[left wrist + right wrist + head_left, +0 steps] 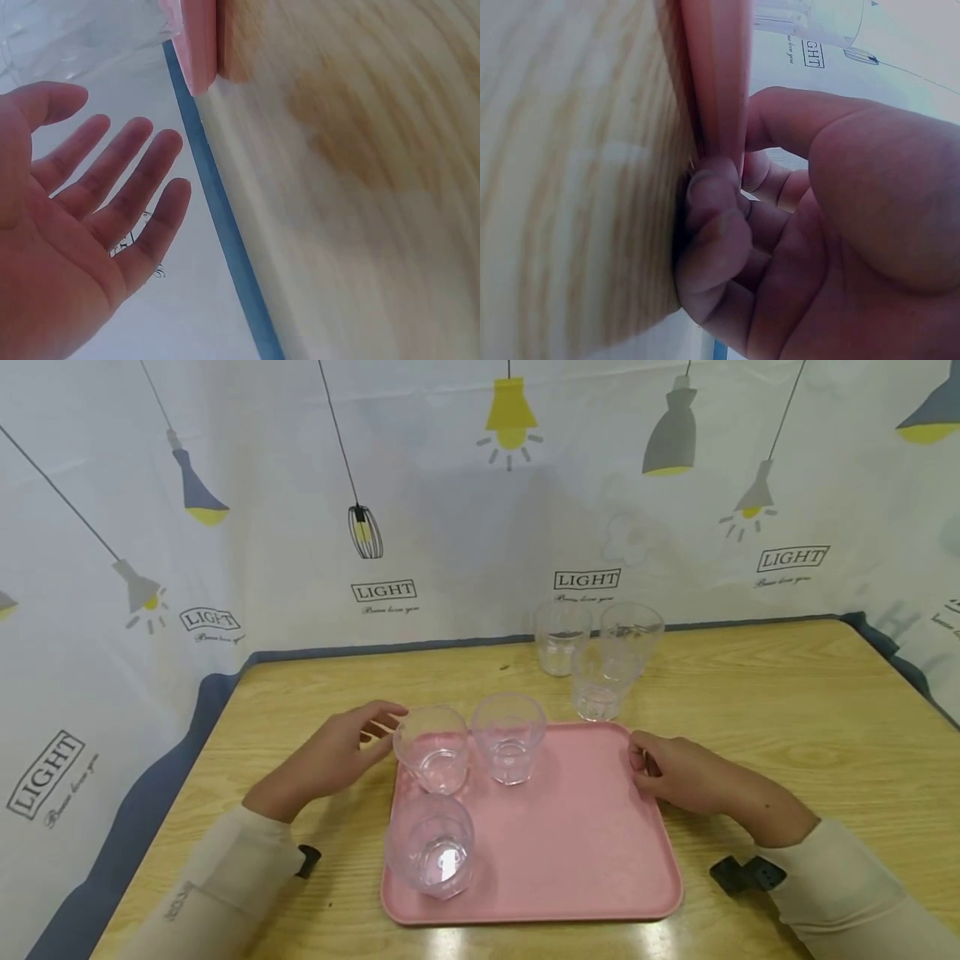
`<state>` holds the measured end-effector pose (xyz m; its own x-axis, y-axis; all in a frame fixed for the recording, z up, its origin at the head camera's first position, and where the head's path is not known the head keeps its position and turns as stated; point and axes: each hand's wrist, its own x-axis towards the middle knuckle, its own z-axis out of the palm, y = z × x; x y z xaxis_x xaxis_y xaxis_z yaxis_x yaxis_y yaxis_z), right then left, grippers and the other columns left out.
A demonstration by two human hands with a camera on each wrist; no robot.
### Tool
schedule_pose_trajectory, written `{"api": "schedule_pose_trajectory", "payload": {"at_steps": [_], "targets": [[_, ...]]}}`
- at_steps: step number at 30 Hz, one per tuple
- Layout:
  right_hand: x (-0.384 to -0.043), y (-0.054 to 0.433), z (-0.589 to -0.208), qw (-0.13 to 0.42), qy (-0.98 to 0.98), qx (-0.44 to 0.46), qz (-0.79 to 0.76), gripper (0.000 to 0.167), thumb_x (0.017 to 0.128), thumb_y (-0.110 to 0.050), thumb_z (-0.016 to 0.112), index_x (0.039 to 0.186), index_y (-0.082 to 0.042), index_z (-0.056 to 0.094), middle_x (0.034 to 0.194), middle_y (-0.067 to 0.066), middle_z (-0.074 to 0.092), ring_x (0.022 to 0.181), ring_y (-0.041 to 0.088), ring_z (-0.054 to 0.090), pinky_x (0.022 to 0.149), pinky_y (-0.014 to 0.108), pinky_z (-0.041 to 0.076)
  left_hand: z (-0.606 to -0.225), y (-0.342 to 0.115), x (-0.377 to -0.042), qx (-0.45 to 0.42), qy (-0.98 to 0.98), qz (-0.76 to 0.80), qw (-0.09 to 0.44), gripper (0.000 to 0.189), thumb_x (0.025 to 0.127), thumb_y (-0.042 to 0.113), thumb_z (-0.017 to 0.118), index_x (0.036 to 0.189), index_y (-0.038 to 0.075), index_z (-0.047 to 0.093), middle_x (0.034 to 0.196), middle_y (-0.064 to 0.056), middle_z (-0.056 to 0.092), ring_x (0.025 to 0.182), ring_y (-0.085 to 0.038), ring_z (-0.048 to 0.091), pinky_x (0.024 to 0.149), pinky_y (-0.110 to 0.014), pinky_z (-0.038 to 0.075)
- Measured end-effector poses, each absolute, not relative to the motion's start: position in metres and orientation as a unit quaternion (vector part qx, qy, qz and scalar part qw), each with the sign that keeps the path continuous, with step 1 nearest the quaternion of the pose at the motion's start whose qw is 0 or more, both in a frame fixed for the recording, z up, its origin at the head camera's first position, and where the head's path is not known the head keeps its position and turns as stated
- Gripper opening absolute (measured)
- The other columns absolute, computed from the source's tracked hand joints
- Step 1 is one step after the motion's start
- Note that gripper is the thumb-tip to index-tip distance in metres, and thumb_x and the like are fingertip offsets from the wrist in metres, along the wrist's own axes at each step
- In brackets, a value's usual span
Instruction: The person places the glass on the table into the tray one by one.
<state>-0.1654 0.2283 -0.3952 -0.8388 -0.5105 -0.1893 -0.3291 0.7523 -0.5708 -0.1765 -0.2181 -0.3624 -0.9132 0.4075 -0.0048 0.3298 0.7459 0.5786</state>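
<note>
A pink tray (570,843) lies on the table with three clear plastic cups on its left half: a front cup (432,847), a back-left cup (432,752) and a back-middle cup (510,739). My right hand (678,772) grips the tray's right edge near its back corner. In the right wrist view, that hand's fingers (712,255) curl beneath the tray rim (718,82), with the thumb over it. My left hand (352,747) is beside the back-left cup, fingertips close to its wall; whether they touch is unclear. In the left wrist view its fingers (142,172) are spread and loosely bent.
Behind the tray's back right corner stand three more clear cups: a left one (562,639), a right one (637,631) and a nearer one (597,685). The wooden table (787,718) ends at a white printed cloth (465,543) with a blue border.
</note>
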Motion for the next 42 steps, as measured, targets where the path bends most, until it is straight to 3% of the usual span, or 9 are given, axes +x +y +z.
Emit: {"api": "schedule_pose_trajectory", "payload": {"at_steps": [5,11,20,23,29,35,42], "targets": [[-0.165,0.228,-0.394,0.167,0.920,-0.230,-0.268,0.015,0.096,-0.011,0.062,0.093,-0.012,0.047,0.072,-0.002,0.049,0.062,0.010,0.046,0.055,0.023,0.038,-0.368,-0.216,-0.184,0.174,0.933,0.309,0.060,0.035,0.102,0.018,0.058,0.136,0.010,0.056,0.119,-0.012,0.069,0.108,-0.028,0.067,0.093,-0.045,0.057],[-0.166,0.227,-0.393,0.166,0.921,-0.231,-0.267,0.015,0.096,-0.011,0.061,0.093,-0.012,0.046,0.072,-0.002,0.049,0.062,0.010,0.045,0.055,0.023,0.038,-0.375,-0.211,-0.191,0.143,0.941,0.289,0.100,0.034,0.104,0.021,0.053,0.137,0.011,0.054,0.122,-0.016,0.067,0.104,-0.029,0.068,0.089,-0.044,0.057],[-0.165,0.226,-0.393,0.157,0.920,-0.238,-0.269,0.016,0.095,-0.010,0.061,0.090,-0.012,0.046,0.070,-0.003,0.048,0.060,0.008,0.045,0.055,0.022,0.037,-0.379,-0.203,-0.197,0.139,0.945,0.269,0.124,0.036,0.104,0.028,0.052,0.135,0.011,0.056,0.123,-0.017,0.066,0.108,-0.032,0.065,0.096,-0.052,0.053],[-0.165,0.226,-0.393,0.163,0.918,-0.237,-0.272,0.016,0.096,-0.010,0.061,0.091,-0.011,0.046,0.071,-0.002,0.049,0.061,0.008,0.045,0.055,0.023,0.038,-0.382,-0.203,-0.197,0.152,0.946,0.261,0.117,0.030,0.104,0.030,0.053,0.125,0.010,0.061,0.118,-0.014,0.068,0.113,-0.032,0.064,0.099,-0.053,0.052],[-0.165,0.227,-0.394,0.169,0.918,-0.233,-0.271,0.016,0.097,-0.012,0.062,0.092,-0.011,0.047,0.071,-0.002,0.049,0.061,0.009,0.046,0.055,0.023,0.038,-0.386,-0.201,-0.199,0.171,0.948,0.241,0.114,0.029,0.109,0.030,0.040,0.096,0.012,0.060,0.094,-0.006,0.066,0.095,-0.022,0.061,0.090,-0.044,0.052],[-0.164,0.227,-0.393,0.165,0.921,-0.229,-0.269,0.016,0.096,-0.011,0.062,0.091,-0.012,0.047,0.071,-0.002,0.048,0.061,0.009,0.045,0.055,0.023,0.038,-0.385,-0.201,-0.198,0.181,0.948,0.230,0.123,0.031,0.109,0.030,0.039,0.113,0.010,0.062,0.116,-0.012,0.068,0.120,-0.030,0.062,0.107,-0.051,0.047],[-0.165,0.227,-0.393,0.170,0.917,-0.236,-0.273,0.016,0.097,-0.013,0.062,0.092,-0.012,0.047,0.071,-0.002,0.049,0.060,0.009,0.045,0.054,0.023,0.038,-0.386,-0.202,-0.195,0.198,0.946,0.220,0.135,0.041,0.110,0.031,0.036,0.135,0.005,0.054,0.135,-0.020,0.061,0.131,-0.038,0.055,0.111,-0.054,0.042]]}}
